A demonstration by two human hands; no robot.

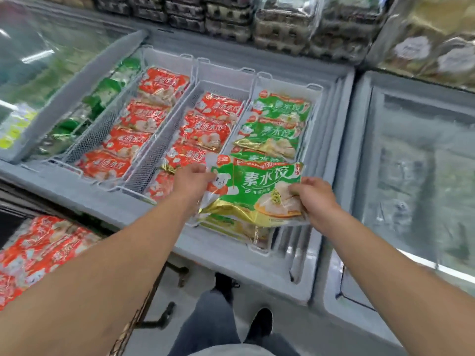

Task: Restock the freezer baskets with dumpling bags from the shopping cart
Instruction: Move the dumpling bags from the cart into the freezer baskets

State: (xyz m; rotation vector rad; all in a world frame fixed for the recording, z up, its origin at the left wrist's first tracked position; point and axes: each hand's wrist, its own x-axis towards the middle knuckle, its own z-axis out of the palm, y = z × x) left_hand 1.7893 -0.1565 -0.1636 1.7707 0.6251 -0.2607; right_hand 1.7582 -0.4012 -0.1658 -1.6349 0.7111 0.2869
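At the far left, low in the view, red dumpling bags (pixel 38 247) lie piled in the shopping cart (pixel 133 322), partly behind the left forearm. Above them the chest freezer (pixel 231 253) stands open, with its sliding glass lid (pixel 51 80) pushed to the left. Three white wire baskets sit side by side inside. The left basket (pixel 102 134) and the middle basket (pixel 156 152) hold rows of red bags. The right basket (pixel 314 98) holds green bags in an overlapping row.

The left hand (pixel 191 182) pinches the left edge of a green dumpling bag (pixel 257 194) with curled fingers. This bag is held over the near end of the right basket, just above the green bags already lying there. The right hand (pixel 317 199) grips the bag's right edge, with its fingers curled round it. Further right is a second freezer (pixel 411 176) with a closed glass lid.
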